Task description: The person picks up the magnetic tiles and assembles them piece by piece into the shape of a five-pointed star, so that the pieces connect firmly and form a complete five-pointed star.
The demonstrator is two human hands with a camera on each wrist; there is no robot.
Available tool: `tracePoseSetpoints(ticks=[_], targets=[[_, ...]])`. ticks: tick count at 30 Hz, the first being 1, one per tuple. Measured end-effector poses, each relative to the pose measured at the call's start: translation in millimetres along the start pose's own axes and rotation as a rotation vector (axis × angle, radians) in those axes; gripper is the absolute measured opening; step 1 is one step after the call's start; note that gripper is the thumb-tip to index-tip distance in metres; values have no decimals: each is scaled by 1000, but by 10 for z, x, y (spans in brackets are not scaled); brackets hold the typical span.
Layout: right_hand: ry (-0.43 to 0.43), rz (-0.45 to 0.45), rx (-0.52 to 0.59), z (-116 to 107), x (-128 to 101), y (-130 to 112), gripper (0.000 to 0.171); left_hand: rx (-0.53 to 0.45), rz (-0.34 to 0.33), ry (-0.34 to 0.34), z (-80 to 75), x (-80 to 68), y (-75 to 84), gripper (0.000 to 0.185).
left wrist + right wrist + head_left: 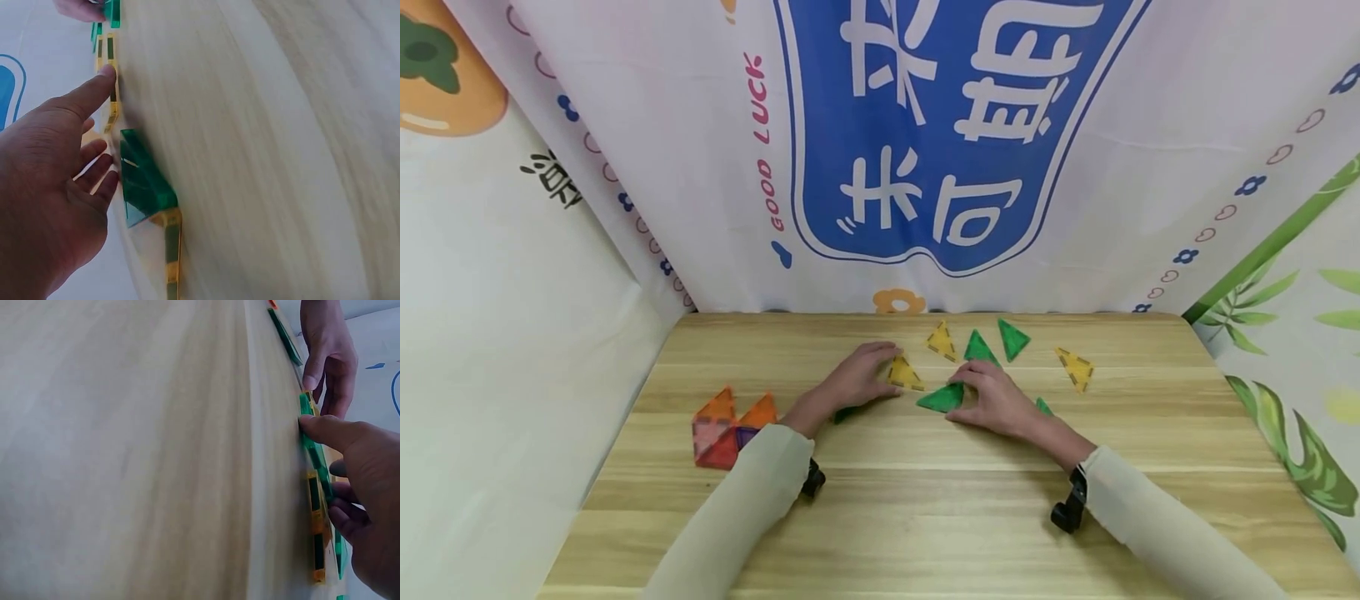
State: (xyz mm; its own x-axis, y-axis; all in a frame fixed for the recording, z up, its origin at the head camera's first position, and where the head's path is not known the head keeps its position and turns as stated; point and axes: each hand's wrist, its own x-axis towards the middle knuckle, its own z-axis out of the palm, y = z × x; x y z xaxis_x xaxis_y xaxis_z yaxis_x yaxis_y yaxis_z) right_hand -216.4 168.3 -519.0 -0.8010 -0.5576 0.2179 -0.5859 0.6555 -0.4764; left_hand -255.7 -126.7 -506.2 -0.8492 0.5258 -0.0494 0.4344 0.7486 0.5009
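My left hand lies on the wooden table with straight fingers, its thumb touching the edge of a yellow triangle tile. A green tile sits under its palm side. My right hand pinches the right side of a flat green triangle tile, thumb on its edge and fingers curled behind. The two hands are a short gap apart at the middle of the table.
Loose triangles lie behind the hands: a yellow tile, two green tiles and a yellow tile to the right. A joined orange and red cluster sits at the left. Printed cloth walls close three sides.
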Motion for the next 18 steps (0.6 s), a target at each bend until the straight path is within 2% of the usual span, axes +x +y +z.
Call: tracePoseSetpoints(ticks=[4, 9, 18], targets=[[-43, -37, -18, -46, 7, 34, 55, 24, 22, -29, 11, 61, 6, 63], [-120, -70, -19, -112, 22, 81, 57, 58, 73, -51, -37, 67, -7, 57], [-228, -123, 54, -160, 123, 189, 51, 52, 219, -126, -144, 11, -95, 55]])
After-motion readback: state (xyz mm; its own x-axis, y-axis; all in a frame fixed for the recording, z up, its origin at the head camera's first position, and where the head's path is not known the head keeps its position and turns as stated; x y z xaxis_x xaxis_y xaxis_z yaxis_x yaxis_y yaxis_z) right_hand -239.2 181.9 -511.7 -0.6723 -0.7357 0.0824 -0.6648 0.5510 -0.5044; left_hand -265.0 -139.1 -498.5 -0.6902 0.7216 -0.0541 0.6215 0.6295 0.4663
